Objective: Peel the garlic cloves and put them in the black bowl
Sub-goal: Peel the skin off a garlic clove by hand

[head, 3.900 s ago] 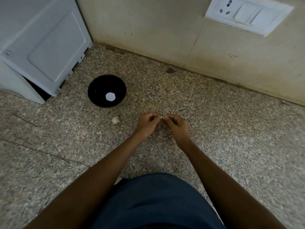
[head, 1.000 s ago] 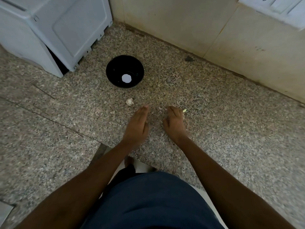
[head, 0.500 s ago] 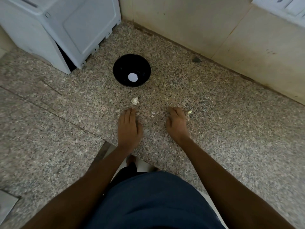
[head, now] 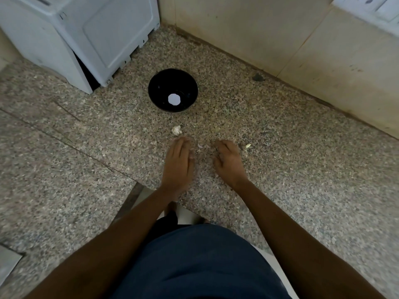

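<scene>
The black bowl (head: 172,90) stands on the speckled granite counter (head: 302,169), a white round spot showing in its bottom. A small clump of garlic (head: 176,130) lies just in front of the bowl. A pale peeled clove (head: 248,145) lies on the counter just right of my right hand (head: 230,162). Bits of garlic skin (head: 200,146) are scattered between the hands. My left hand (head: 178,164) lies palm down with its fingers straight, a little short of the garlic clump. My right hand rests on the counter with loosely bent fingers and holds nothing that I can see.
A white appliance (head: 86,33) stands at the back left, close to the bowl. A tiled wall (head: 280,35) runs along the back with a switch plate (head: 367,5) at the top right. A dark speck (head: 258,77) lies by the wall's foot.
Earlier both hands pinched a clove together above the counter. Now they are apart and lie on the counter, and a peeled clove lies beside my right hand. The camera has tilted.
</scene>
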